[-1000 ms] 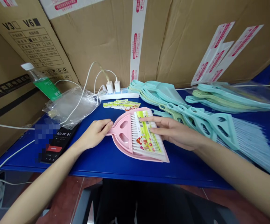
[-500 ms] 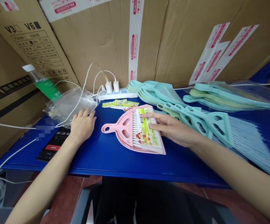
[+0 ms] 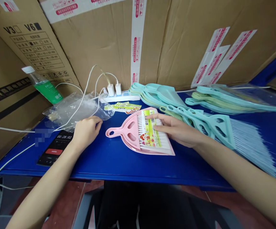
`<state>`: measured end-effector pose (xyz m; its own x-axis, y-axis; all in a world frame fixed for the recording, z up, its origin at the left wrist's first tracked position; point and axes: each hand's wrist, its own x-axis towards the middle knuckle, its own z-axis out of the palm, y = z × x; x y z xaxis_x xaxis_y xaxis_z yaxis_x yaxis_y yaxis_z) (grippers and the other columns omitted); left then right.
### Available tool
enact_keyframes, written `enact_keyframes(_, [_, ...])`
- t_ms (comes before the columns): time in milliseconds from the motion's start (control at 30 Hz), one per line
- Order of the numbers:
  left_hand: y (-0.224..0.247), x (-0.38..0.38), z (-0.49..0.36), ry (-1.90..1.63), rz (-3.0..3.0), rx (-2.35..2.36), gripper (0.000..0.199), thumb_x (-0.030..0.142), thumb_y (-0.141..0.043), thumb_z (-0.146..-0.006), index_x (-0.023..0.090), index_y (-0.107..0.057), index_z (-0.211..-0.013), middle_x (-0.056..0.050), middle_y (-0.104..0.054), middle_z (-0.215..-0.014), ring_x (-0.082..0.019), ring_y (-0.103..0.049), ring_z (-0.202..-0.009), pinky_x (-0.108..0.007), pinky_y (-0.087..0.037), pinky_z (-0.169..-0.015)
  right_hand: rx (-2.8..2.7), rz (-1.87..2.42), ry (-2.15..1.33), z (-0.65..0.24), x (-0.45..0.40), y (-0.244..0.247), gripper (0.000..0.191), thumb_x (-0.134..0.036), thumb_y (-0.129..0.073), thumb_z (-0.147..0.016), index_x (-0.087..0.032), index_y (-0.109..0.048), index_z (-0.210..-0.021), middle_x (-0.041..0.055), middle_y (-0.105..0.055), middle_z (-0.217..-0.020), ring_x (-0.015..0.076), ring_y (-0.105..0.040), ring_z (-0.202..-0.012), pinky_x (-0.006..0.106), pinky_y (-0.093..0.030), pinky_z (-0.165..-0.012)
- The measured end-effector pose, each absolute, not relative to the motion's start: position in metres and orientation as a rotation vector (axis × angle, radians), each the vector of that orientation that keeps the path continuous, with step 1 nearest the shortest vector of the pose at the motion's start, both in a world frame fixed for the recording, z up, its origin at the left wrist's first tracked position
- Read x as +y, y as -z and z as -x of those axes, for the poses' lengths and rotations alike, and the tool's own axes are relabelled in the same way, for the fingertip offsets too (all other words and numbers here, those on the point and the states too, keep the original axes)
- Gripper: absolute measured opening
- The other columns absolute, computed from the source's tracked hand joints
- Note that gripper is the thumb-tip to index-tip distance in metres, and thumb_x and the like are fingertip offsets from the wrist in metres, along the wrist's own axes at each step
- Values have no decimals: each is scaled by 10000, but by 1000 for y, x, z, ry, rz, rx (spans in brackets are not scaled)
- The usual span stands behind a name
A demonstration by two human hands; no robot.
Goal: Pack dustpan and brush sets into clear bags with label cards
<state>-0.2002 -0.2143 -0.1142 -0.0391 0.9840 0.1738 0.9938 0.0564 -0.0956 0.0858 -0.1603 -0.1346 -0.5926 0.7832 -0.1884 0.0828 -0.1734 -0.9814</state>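
A pink dustpan [image 3: 130, 132] lies on the blue table with its looped handle pointing left. On it rests a white-bristled brush [image 3: 141, 127], with a yellow-green printed card [image 3: 152, 135] across the bristles. My right hand [image 3: 176, 128] grips the set at its right side, two fingers over the card and the others partly hidden. My left hand [image 3: 86, 132] is closed at the near edge of a crumpled clear plastic bag [image 3: 74, 106], its fingertips pinching the film.
More printed cards [image 3: 123, 107] lie behind the dustpan, before a power strip [image 3: 128, 97]. Teal dustpans [image 3: 164, 93] and brushes [image 3: 221, 128] crowd the right, with wrapped dustpans [image 3: 228, 100] behind. A phone [image 3: 54, 149], bottle [image 3: 47, 89] and white cables are left. Cardboard boxes [image 3: 104, 44] stand behind.
The bag's film now spreads farther right, past my left hand, whose fingers have curled in. The pink dustpan and brush have shifted slightly right with my right hand on them.
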Motion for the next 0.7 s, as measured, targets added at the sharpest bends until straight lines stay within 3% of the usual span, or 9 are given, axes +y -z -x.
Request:
enact_keyframes(167, [113,-215,198,62,2060,-2097,249,316,-417,-923,239,-651,-891,-43,-766,-893,-257,-715,-806,-299,-446,-630,-1704,952,-1704,-96,-154,130,482,-167,-518,-883,-258,-513,-1356,69,-731,-1086,189,-723,-867,341,-612,-728])
enact_keyframes(367, [115,-215,194,-13,2069,-2108,268,301,-393,-936,243,-618,-1071,-12,-730,-730,-238,-713,-725,-278,-426,-601,-1764,991,-1534,-105,-149,124,512,-207,-506,-894,-265,-434,-1397,87,-697,-1166,206,-709,-925,333,-605,-694])
enact_keyframes(500, [116,-214,191,-159,2009,-2194,414,363,-385,-965,197,-537,-1313,-104,-762,-998,-305,-725,-925,-336,-502,-692,-1784,927,-1531,-107,-148,124,563,-189,-510,-884,-276,-395,-1428,88,-680,-1207,222,-687,-1026,318,-604,-709])
enact_keyframes(600, [118,-215,191,-302,2084,-2175,476,381,-361,-983,186,-481,-1399,-145,-692,-1242,-330,-686,-1072,-381,-528,-792,-1826,940,-1536,-107,-149,123,596,-170,-487,-884,-274,-354,-1456,98,-654,-1266,226,-658,-1108,303,-601,-723])
enact_keyframes(700, [118,-215,192,-320,2207,-2122,490,379,-347,-989,187,-473,-1422,-140,-661,-1299,-326,-672,-1103,-399,-524,-856,-1842,961,-1543,-107,-149,123,609,-172,-483,-885,-269,-339,-1468,113,-604,-1353,230,-636,-1154,303,-598,-753])
